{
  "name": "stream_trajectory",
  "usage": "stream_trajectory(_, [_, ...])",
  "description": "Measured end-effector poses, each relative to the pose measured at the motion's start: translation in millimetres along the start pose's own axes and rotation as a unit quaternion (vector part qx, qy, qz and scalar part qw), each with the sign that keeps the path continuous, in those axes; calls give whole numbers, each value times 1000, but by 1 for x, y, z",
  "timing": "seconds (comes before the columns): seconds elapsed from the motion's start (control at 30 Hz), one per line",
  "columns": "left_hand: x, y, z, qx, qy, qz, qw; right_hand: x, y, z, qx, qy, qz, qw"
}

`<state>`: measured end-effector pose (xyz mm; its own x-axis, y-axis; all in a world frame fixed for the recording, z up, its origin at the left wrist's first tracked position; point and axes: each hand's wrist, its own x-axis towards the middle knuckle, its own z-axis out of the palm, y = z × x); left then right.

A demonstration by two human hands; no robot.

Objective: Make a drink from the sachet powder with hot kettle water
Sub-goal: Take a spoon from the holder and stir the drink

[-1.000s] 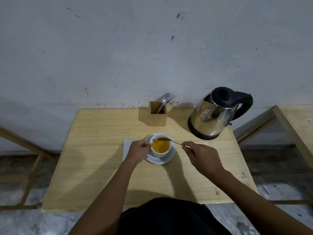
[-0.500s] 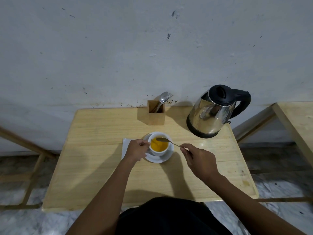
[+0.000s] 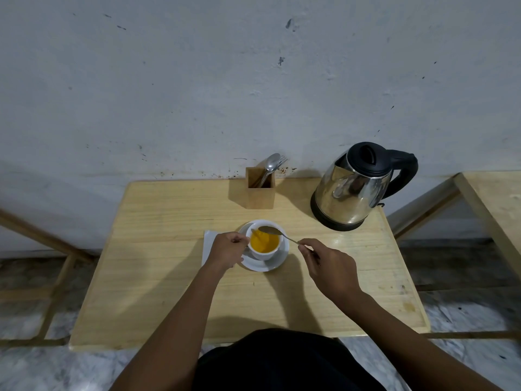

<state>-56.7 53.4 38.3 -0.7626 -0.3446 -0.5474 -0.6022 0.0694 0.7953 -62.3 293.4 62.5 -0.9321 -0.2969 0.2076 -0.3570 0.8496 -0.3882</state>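
Note:
A white cup (image 3: 264, 254) filled with orange drink stands on a white saucer (image 3: 275, 263) in the middle of the wooden table (image 3: 158, 249). My left hand (image 3: 227, 249) grips the cup at its left side, where the handle is hidden by my fingers. My right hand (image 3: 329, 266) pinches the handle of a metal spoon (image 3: 270, 230), whose bowl hovers just above the far rim of the cup. A steel kettle (image 3: 352, 190) with a black lid and handle stands at the back right. A white sachet or napkin (image 3: 209, 244) lies under my left hand.
A wooden holder (image 3: 260, 190) with a spoon and fork stands at the back middle against the wall. A second wooden table (image 3: 499, 210) is at the right. Wooden frame bars (image 3: 42, 238) run at the left, over a marble floor.
The spoon's bowl has come up out of the drink and now sits above the cup's far rim. My left hand has stayed on the cup. The view has shifted a little.

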Motion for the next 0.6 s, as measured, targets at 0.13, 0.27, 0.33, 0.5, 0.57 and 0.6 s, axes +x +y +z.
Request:
stream_trajectory(0.13, [0, -1, 0, 3, -2, -1, 1000, 0, -2, -2, 30, -31, 21, 999])
stream_trajectory(0.27, [0, 0, -1, 9, -6, 1, 1000, 1, -3, -3, 101, -72, 57, 991])
stream_trajectory(0.33, [0, 0, -2, 11, -8, -1, 1000, 0, -4, -5, 120, -84, 66, 987])
stream_trajectory(0.5, [0, 1, -1, 9, -6, -5, 1000, -3, -5, -7, 141, -91, 58, 984])
stream_trajectory(0.57, [0, 1, -1, 10, -4, -6, 1000, -3, -4, -7, 187, -90, 83, 975])
stream_trajectory(0.6, [1, 1, -1, 11, -3, -7, 1000, -2, -2, -7, 219, -83, 105, 967])
